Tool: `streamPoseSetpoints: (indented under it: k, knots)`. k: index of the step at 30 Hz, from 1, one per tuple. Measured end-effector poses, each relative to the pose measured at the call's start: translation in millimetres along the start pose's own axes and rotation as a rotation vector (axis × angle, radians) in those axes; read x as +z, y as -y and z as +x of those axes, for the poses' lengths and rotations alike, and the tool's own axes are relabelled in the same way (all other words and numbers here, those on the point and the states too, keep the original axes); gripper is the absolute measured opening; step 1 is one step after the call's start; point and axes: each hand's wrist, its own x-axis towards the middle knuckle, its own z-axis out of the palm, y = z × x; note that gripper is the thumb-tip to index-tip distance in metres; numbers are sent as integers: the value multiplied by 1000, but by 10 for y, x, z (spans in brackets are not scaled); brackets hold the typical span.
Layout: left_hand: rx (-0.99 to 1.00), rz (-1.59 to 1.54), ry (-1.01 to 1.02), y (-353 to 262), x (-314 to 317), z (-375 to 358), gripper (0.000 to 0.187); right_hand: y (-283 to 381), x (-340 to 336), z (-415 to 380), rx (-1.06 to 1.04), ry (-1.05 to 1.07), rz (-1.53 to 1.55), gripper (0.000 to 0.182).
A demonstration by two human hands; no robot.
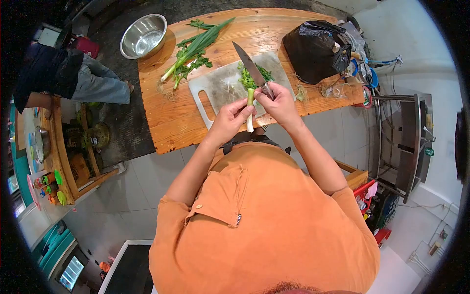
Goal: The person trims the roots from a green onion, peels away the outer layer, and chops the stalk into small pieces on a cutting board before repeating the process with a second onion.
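Note:
My left hand (229,117) grips a short piece of green onion stalk (250,110), white at its lower end, above the front edge of the cutting board (214,89). In my right hand (278,104) is a knife (250,66), its blade pointing up and to the left over the board. The fingers of both hands nearly meet at the stalk. Chopped green onion (264,73) lies on the board beneath and beside the blade. Whole green onions (196,49) with leafy herbs (182,71) rest on the table to the left of the board.
The wooden table (169,122) also bears a black plastic bag (313,51) and glass jars (338,90) on the right. A steel bowl (143,36) stands at the table's far left corner. Another person (93,78) stands at the left.

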Motion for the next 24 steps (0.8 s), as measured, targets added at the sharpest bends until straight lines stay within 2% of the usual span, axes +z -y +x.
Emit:
streamPoseSetpoints:
  k: [5,8,11,13,16,20,24]
  knots:
    - [17,-3,14,-59,77,14,23,74,-42,-73,-68,-67,-99,23]
    - [47,96,70,-67,95,36,23,25,-76,-103,-60,-88,-163,22]
    - [-46,-75,123,-88,151,43,25,-60,-81,-174,-12,-107,-7,19]
    - [-113,-237,159,-47,185,68,28,-72,-93,-253,172,-106,258,15]
    - [-195,-424,153,-31,306,103,36,-26,-86,-423,195,-166,403,12]
    - [-197,-396,220,10,458,181,41,-83,-237,-603,132,-192,499,7]
    - [-188,-231,112,-62,708,310,37,-299,-618,-646,119,-259,470,10]
